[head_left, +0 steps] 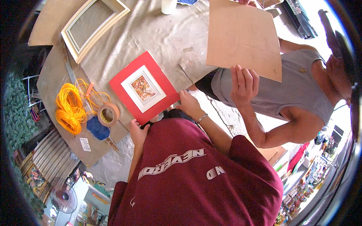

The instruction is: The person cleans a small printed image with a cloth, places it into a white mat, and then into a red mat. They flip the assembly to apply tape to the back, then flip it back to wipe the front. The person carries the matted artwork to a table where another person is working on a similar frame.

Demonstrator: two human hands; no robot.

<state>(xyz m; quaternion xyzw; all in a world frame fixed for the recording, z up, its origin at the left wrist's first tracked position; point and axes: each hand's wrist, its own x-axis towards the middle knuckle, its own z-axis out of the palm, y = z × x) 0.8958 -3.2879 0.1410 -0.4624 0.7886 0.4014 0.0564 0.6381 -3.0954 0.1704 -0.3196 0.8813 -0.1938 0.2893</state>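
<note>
A red mat board (124,81) with a white inner border surrounds a small picture (143,89) in orange and brown tones. It lies tilted at the table's near edge, close to my body. My left hand (138,132) pinches its near corner, thumb raised beside the edge. My right hand (191,105), with a bracelet at the wrist, grips the right corner. The fingers beneath the board are hidden from sight.
On the right, a person in a grey sleeveless top (260,90) holds up a brown board (245,39). At left lie yellow cord (68,109), a tape roll (108,114) and blue cloth (98,129). A cream frame (71,37) rests on the cloth-covered table (166,37).
</note>
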